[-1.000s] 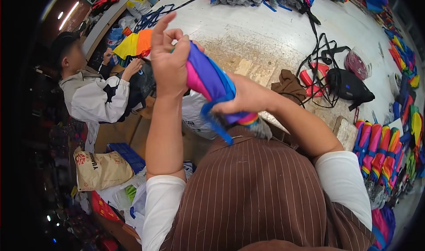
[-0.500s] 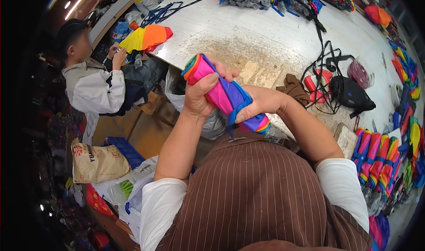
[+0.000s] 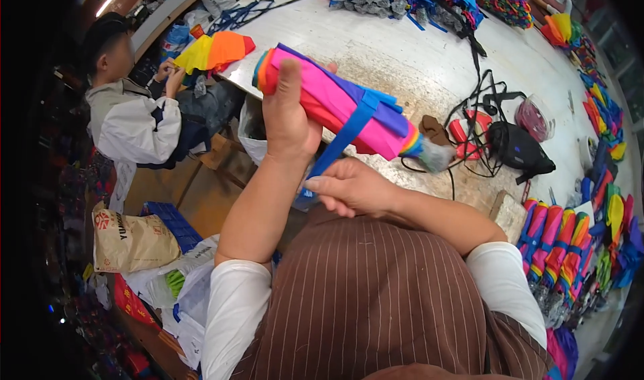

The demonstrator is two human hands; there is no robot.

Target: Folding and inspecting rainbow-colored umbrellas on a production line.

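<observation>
Pinching a blue strap (image 3: 345,134) mid-frame with right hand (image 3: 354,187), gripped a rolled umbrella (image 3: 329,97) upper centre with left hand (image 3: 292,122).

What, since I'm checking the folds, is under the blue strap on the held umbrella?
Pink and purple fabric of the umbrella shows on both sides of the blue strap, which the right hand pinches. The strip directly beneath is covered.

a brown, pale-pinstriped apron (image 3: 376,293) is worn over a white short-sleeved top (image 3: 237,306).
</observation>
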